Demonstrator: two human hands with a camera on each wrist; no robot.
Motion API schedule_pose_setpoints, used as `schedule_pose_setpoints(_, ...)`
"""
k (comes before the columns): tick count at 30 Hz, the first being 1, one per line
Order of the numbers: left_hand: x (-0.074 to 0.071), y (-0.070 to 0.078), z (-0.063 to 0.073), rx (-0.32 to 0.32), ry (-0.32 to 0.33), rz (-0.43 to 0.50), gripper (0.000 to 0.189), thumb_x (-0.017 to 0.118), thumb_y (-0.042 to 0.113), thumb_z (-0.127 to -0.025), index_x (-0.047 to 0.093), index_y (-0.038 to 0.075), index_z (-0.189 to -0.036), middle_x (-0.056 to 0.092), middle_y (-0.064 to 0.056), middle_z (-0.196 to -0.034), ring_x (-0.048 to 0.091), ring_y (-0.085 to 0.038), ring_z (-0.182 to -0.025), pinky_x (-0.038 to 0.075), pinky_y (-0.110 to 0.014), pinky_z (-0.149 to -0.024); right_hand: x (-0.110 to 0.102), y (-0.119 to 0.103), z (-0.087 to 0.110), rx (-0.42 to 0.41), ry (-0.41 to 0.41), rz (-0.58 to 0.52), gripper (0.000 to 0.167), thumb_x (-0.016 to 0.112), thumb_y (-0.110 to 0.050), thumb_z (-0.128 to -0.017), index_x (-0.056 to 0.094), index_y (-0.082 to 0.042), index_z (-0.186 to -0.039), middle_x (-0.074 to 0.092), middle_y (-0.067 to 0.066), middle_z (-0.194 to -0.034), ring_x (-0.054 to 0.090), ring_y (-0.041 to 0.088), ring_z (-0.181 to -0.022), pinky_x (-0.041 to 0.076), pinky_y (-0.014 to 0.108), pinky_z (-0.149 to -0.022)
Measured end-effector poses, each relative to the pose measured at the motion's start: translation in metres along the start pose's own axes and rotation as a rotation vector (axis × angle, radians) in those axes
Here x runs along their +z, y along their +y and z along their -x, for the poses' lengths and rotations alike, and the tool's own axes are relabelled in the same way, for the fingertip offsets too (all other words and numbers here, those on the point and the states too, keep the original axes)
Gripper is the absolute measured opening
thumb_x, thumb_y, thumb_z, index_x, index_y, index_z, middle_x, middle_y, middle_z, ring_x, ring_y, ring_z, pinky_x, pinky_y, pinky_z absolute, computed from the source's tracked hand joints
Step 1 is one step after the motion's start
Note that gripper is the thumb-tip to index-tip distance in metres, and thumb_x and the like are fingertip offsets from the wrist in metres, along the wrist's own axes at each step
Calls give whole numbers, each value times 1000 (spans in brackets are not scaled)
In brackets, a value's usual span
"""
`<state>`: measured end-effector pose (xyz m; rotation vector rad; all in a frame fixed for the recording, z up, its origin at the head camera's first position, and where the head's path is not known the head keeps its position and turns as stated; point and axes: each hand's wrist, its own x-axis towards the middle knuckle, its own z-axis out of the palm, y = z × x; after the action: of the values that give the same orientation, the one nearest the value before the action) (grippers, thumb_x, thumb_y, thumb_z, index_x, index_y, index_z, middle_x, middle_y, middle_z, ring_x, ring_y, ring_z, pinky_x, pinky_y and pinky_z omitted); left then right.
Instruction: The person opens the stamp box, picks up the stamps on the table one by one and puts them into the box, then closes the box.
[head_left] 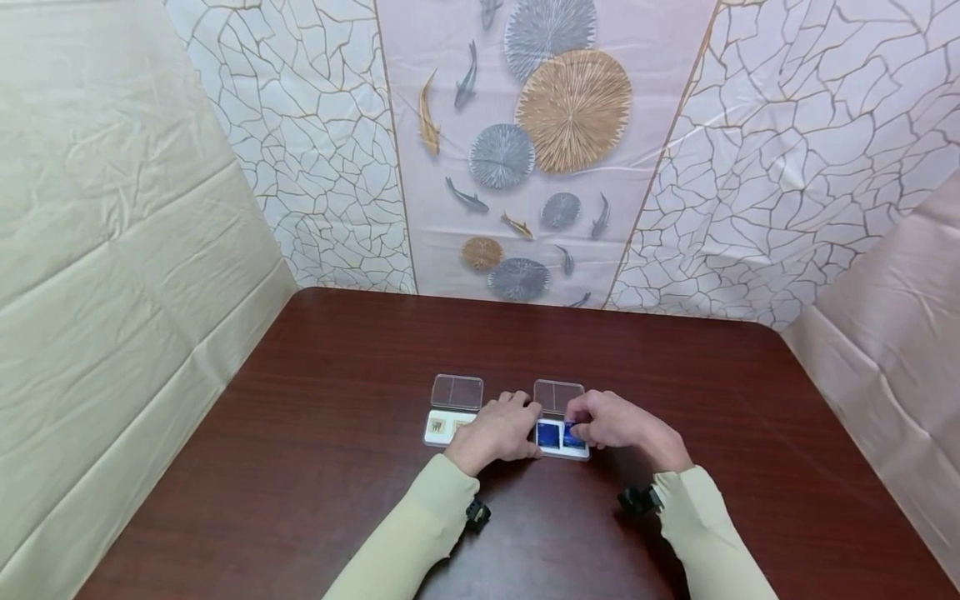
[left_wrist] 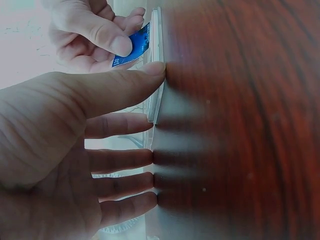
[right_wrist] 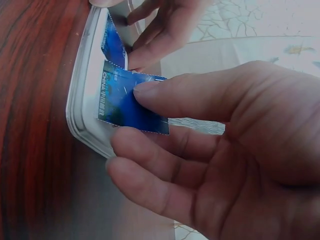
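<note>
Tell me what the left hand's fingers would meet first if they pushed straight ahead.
Probably the open clear lid of the right case; the left hand already rests at its edge, though depth is unclear.

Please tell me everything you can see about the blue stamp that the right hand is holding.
The blue stamp is a small rectangle of what looks like paper, with perforated white edges and white lettering along one side. The right hand pinches it between thumb and fingers, tilted, over the open clear case on the table. A second blue stamp lies in the same case. The left hand presses on the case edge.
</note>
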<state>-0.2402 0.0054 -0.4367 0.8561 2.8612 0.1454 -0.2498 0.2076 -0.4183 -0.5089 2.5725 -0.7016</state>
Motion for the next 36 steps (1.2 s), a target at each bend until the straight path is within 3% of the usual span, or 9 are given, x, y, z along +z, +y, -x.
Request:
schedule_pose_setpoints(13,2,1,1,-2,-7,1,53,74,49,-83,60,17,-122,56,-7,-131,54,-25,-116,47,-38,-94,7,-2,-5,57,39,101,10,71,-8,-88,64,-15,-85,57,1,-72,53,16,-65,45,28,-59)
schedule_pose_setpoints(36,1,-1,-1,-8,-10,0,54,73,50,-84,59,17,-125,55,-7,-133,53,-26,-118,47,-39,-96,9,-8,-7,90,70,158,12,73,-11,-86,61,-12,-89,56,3,-75,52,17,-69,43,28,-62)
